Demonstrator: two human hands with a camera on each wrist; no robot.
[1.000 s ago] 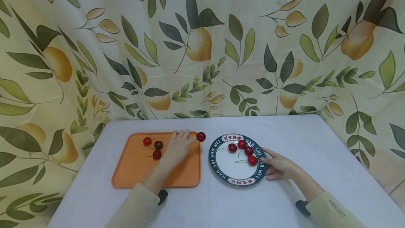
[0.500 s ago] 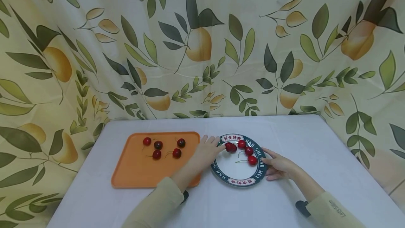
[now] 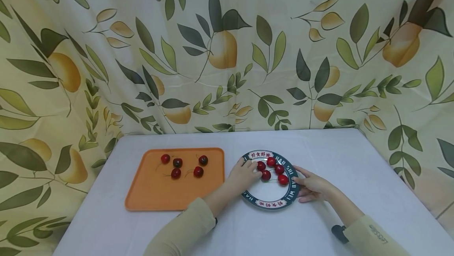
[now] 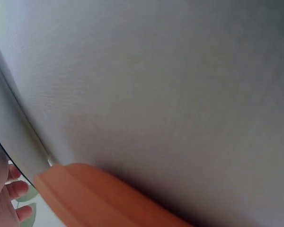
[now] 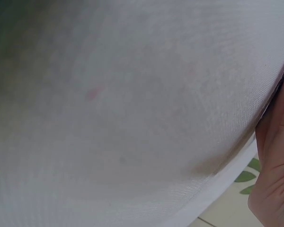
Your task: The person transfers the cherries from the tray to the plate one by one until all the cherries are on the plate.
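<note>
Plate (image 3: 271,204): sitting around the middle of the table (image 3: 330,149), between its left and right edges.
Right hand (image 3: 315,187): thumb's resting over the rim, other fingers are tucking in below, so it looks like they're holding the plate on the side facing the table's right edge. Light hold is plenty imo; tilting it is probably sending fruit rolling.
Left hand (image 3: 244,176): reaching over the plate's other side, fingers bending down fairly narrow. Can't tell if they're actually pinching a cherry or just touching one.
Cherry (image 3: 265,175): the one at the thumb tip, on or just above the plate; four other cherries (image 3: 279,169) are clustering just beside it, toward the table's far and right edges.
Fingers: I'd be letting the fruit touch down first, then opening slowly and lifting straight up so nothing's getting nudged.
Tray (image 3: 152,197): five cherries (image 3: 175,173) are lying on it toward the table's left edge. Left sleeve (image 3: 184,228) is crossing its near side, so I'd be watching for snags.
</note>
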